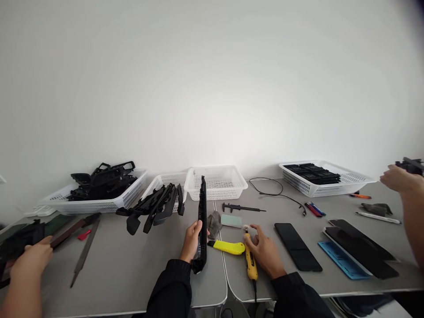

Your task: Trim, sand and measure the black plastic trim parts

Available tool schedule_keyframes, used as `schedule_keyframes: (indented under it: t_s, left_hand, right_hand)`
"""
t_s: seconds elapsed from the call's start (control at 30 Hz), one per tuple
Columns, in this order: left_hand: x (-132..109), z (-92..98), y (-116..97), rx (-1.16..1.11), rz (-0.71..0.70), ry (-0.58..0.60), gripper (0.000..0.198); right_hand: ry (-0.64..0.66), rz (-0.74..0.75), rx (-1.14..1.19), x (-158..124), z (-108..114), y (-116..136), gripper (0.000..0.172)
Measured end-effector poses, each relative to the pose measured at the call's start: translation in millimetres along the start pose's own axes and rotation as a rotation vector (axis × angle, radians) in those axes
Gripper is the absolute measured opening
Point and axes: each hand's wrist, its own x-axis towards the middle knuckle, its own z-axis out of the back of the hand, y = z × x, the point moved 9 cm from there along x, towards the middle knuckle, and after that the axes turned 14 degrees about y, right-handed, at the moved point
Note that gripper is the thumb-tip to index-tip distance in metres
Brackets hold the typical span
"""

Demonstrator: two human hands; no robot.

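Note:
My left hand (191,240) grips a long black plastic part (202,221), held upright-ish with its far end pointing toward the baskets. My right hand (265,252) rests on the table with its fingers on a yellow corded rotary tool (251,263). A yellow utility knife (228,247) lies between my two hands. A grey cloth (213,224) and a pale green block (231,220) sit just beyond the knife.
White baskets stand along the wall: one piled with black parts (99,194), one (162,182) with parts spilling out, one (215,182) empty, one (327,176) with flat black parts. Co-workers' hands are at far left (31,260) and far right (397,179). Black panels (297,251) and a blue tray (342,260) lie right.

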Motion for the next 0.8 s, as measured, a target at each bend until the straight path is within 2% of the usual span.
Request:
schedule_keyframes:
  t_s: [0.1, 0.23, 0.33, 0.43, 0.57, 0.73, 0.8]
  left_hand:
    - [-8, -6.9, -5, 0.027, -0.023, 0.014, 0.057]
    - [-17, -12.6, -5, -0.013, -0.047, 0.042, 0.052]
    - [-23, -11.0, -4, -0.039, -0.074, 0.054, 0.059]
    - [-25, -4.2, 2, -0.051, -0.023, 0.018, 0.068]
    - [-24, 0.7, 7, -0.028, 0.021, -0.037, 0.071]
    - [-23, -2.7, 3, -0.061, -0.017, -0.044, 0.060]
    - [-24, -3.0, 5, -0.087, -0.003, -0.048, 0.059]
  right_hand:
    - [0.065, 0.008, -0.050, -11, -8, 7, 0.067]
    - [0.063, 0.034, -0.045, -22, -10, 9, 0.065]
    - [0.055, 0.033, 0.022, -24, -10, 5, 0.062]
    - [0.036, 0.008, 0.114, -26, -7, 0, 0.063]
    - [-0.019, -0.013, 0.354, -31, 3, -8, 0.060]
    - [-0.086, -0.048, 0.877, -40, 12, -21, 0.075]
    - [-0.082, -0.063, 1.037, -43, 11, -21, 0.076]
